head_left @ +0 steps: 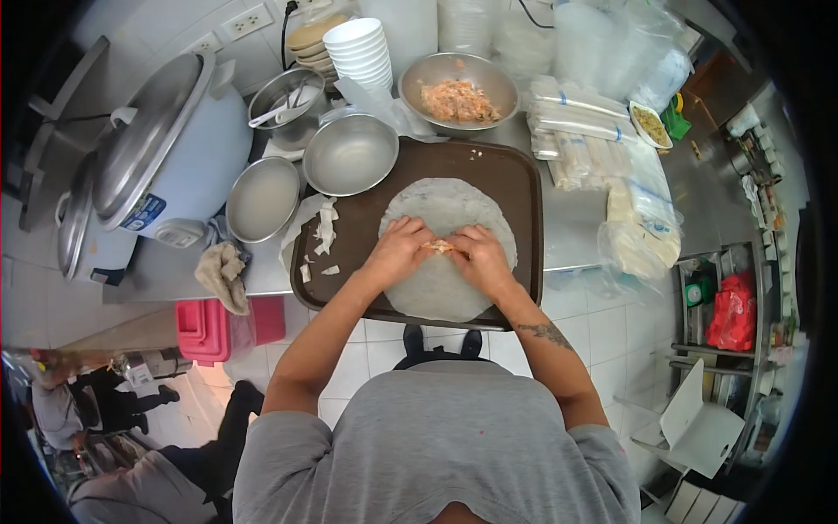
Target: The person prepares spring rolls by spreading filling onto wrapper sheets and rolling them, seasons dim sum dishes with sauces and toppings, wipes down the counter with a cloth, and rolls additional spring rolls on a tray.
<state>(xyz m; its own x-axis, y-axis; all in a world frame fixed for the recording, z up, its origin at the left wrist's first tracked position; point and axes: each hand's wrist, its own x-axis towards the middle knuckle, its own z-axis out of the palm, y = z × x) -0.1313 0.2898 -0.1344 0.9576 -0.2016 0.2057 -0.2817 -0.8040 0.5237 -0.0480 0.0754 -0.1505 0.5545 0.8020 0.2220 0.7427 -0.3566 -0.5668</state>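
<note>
On the brown tray lies a round, translucent wrapper sheet, possibly rice paper. A small strip of orange-and-white shredded filling sits near the middle of the sheet. My left hand pinches the strip's left end, fingers bent and pressed together. At the other end, the curled fingers of my right hand close on the filling. Both hands rest over the sheet, and the fingers partly hide the strip. Torn white wrapper scraps lie on the tray's left side.
Behind the tray stands a metal bowl of shredded filling. Two metal bowls and a large rice cooker are at left. Packaged wrappers lie at right. Other people are at lower left.
</note>
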